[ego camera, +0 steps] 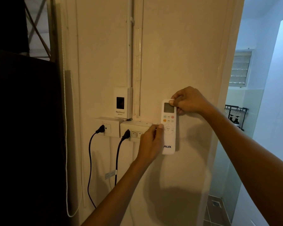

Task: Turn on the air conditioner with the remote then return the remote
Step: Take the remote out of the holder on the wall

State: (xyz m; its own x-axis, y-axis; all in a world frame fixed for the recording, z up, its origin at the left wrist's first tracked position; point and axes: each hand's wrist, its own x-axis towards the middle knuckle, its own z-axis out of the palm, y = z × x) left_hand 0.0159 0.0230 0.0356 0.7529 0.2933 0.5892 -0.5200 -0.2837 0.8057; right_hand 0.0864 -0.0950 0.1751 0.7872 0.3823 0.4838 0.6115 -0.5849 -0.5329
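Remote [169,128], white, upright against wall [178,54]: right hand [188,101] pinching its top, left hand [151,142] gripping its left edge.

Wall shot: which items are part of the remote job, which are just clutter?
Job:
remote
left hand, at its left edge
right hand, gripping its top

Not involved:
breaker box
two black plugs
wall switches
blind cord

My left hand [151,144] and right hand [189,101] are bare, with no rings, watch or gloves. Both forearms are bare too, no sleeve showing anywhere up to the frame's edge. My nails are short and unpainted.
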